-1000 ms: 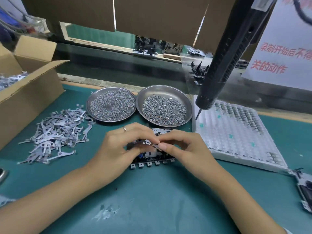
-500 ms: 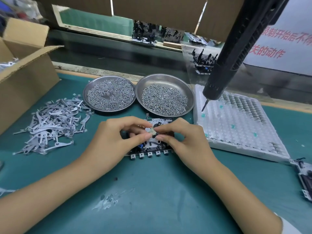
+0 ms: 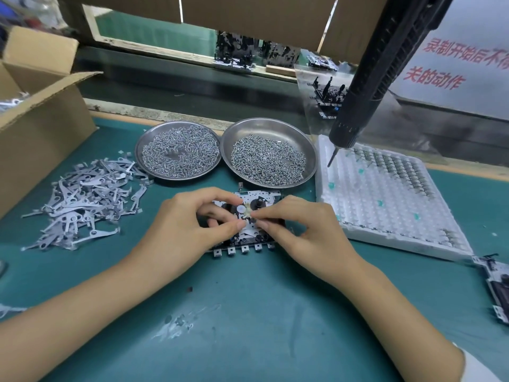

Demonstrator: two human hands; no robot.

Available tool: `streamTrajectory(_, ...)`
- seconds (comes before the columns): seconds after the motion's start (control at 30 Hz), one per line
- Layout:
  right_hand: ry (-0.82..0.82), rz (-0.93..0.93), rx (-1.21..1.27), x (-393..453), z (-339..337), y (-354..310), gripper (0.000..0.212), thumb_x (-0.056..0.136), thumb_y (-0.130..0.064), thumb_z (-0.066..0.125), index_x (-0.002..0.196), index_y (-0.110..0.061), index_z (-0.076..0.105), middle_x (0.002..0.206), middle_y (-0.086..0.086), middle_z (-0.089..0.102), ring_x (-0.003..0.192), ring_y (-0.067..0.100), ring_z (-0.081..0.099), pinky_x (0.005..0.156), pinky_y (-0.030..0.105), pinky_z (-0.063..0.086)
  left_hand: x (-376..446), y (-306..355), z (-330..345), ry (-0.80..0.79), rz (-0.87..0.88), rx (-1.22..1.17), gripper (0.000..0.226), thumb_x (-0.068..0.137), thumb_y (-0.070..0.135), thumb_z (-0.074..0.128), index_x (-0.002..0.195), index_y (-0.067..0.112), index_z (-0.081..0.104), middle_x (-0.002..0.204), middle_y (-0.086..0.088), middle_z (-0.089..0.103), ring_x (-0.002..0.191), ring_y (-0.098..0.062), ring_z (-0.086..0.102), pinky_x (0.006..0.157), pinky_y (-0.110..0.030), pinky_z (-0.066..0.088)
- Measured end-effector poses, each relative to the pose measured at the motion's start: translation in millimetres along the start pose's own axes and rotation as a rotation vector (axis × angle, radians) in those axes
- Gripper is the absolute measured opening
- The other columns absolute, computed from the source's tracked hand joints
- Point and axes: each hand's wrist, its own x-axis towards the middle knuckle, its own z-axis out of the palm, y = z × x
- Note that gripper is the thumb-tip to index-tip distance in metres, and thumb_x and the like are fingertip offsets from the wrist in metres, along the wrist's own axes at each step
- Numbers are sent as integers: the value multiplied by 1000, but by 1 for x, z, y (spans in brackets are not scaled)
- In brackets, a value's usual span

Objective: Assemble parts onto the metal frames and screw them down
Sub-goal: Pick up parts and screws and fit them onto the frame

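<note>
Near the middle of the bench (image 3: 248, 312) we find the metal frame (image 3: 256, 198) lying flat under both hands. Our left hand (image 3: 190, 224) and right hand (image 3: 305, 230) curl over it, fingertips meeting to pinch a small part (image 3: 247, 213) just above the frame's top. Behind it, two steel dishes, the left dish (image 3: 140, 153) and the right dish (image 3: 308, 144), hold screws. Toward the left edge lie loose metal levers (image 3: 82, 199) and a cardboard box (image 3: 41, 133); a white tray (image 3: 385, 197) sits right, beneath a hanging screwdriver (image 3: 369, 78).

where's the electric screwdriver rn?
Head view, upper right: the electric screwdriver hangs tip-down over the white foam tray's far-left corner, just right of the right-hand screw dish.
</note>
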Motion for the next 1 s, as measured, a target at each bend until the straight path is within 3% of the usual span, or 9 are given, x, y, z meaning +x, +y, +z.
streamTrajectory(0.2,-70,-53,-35,-3,-3,0,27,77,-7,76,103,-11,73,87,-1,70,84,12,61,78,25,49,-2,2,2,23,36,62,20,74,21,78,88,33,68,68,12,71,53,-2,44,60,-7,40)
streamTrajectory(0.5,-76,-128,-70,-4,-2,4,22,76,-5,77,97,-11,73,81,-1,68,83,16,60,71,32,50,-4,4,4,42,63,84,23,74,19,78,88,34,67,68,13,70,54,-2,46,60,-9,41)
streamTrajectory(0.67,-13,-183,-69,-8,4,6,22,76,-1,75,97,-9,73,83,0,67,79,14,58,72,24,48,-6,8,4,49,67,121,25,74,19,77,90,34,66,69,16,71,57,-1,50,65,-8,43)
streamTrajectory(1.0,96,-241,-93,-13,10,6,16,75,3,74,90,-2,74,79,4,69,79,16,60,73,23,50,-8,14,4,47,48,199,31,73,15,78,92,36,66,67,24,69,70,7,61,68,-1,37)
